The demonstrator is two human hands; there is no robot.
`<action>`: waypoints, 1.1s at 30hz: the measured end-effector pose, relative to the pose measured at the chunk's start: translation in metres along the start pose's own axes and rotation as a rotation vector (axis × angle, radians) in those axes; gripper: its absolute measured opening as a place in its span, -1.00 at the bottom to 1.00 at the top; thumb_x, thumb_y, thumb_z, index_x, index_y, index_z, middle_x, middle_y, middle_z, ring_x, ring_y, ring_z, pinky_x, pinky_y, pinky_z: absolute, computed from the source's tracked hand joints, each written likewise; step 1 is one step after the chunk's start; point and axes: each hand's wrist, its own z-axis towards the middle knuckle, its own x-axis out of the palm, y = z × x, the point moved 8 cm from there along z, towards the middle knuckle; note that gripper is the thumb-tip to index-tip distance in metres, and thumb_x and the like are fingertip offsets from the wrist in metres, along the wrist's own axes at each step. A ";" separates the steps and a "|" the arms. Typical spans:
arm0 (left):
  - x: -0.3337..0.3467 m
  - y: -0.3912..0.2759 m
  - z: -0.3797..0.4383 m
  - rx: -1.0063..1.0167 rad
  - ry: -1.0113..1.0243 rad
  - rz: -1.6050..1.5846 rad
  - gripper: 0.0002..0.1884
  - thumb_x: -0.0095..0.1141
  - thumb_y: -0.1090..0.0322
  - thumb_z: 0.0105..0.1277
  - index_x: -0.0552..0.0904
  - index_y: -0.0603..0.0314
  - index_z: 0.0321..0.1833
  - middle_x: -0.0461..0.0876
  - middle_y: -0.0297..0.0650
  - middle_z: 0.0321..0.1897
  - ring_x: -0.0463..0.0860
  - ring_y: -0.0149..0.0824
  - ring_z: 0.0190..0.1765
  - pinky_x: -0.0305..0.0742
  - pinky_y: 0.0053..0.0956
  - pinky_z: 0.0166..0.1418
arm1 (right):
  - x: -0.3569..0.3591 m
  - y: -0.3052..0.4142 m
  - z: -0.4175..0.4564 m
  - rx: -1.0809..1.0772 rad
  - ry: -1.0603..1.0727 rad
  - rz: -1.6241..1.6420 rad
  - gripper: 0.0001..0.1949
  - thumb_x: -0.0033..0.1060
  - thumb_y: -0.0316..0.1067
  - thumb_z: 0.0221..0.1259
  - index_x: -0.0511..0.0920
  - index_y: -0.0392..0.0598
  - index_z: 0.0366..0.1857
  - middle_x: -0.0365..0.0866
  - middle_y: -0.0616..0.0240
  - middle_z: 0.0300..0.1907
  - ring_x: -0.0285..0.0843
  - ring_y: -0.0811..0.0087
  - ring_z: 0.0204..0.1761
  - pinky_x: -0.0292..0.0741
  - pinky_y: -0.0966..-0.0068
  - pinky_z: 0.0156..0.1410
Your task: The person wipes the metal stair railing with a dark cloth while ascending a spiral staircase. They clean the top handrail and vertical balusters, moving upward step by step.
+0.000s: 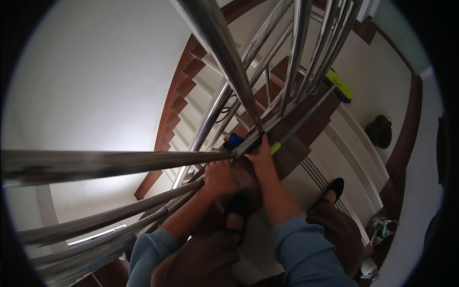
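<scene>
Metal stair-railing bars point(229, 64) rise close in front of me. Around the lower rail, near where two bars meet it, my left hand point(218, 175) has its fingers curled. My right hand point(260, 149) is at the same rail further along, partly hidden by it, with a blue cloth point(235, 141) bunched against the metal. The cloth shows on both sides of the rail, so the hand presses it there. A broom point(339, 86) with a yellow-green head lies on the stairs, its handle end just right of my right hand.
Pale steps point(322, 143) with dark grooved strips curve down to the right, and another flight point(193, 93) lies beyond the railing. A dark bucket-like container point(380, 131) stands near the wall. A clear plastic bag point(383, 229) and a white bottle point(368, 268) are at the lower right.
</scene>
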 end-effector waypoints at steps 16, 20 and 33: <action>-0.007 -0.003 -0.002 0.088 -0.124 -0.142 -0.09 0.40 0.10 -0.06 0.30 0.37 0.37 0.37 0.20 0.29 0.44 0.14 0.29 0.42 -0.05 0.30 | 0.059 0.002 -0.090 -0.579 -0.232 -1.461 -0.57 -0.05 -0.64 0.14 0.42 -0.30 0.16 0.52 -0.17 0.11 0.54 -0.11 0.09 0.48 0.19 0.22; -0.003 0.004 -0.002 0.059 -0.157 -0.157 -0.09 0.41 0.05 -0.04 0.30 0.28 0.37 0.44 0.12 0.22 0.45 0.11 0.29 0.41 -0.06 0.32 | 0.125 0.007 -0.148 -1.124 0.108 -1.417 -0.46 -0.04 -0.59 0.13 0.38 -0.25 0.30 0.40 -0.14 0.29 0.39 -0.07 0.32 0.33 0.24 0.40; -0.009 -0.003 -0.005 0.033 -0.095 -0.141 -0.10 0.38 0.11 -0.08 0.29 0.36 0.34 0.39 0.18 0.24 0.41 0.14 0.31 0.38 -0.05 0.31 | 0.099 0.009 -0.074 -1.053 0.260 -2.202 -0.57 0.08 0.02 0.35 0.65 -0.12 0.04 0.49 -0.07 0.24 0.39 0.00 0.31 0.25 0.05 0.41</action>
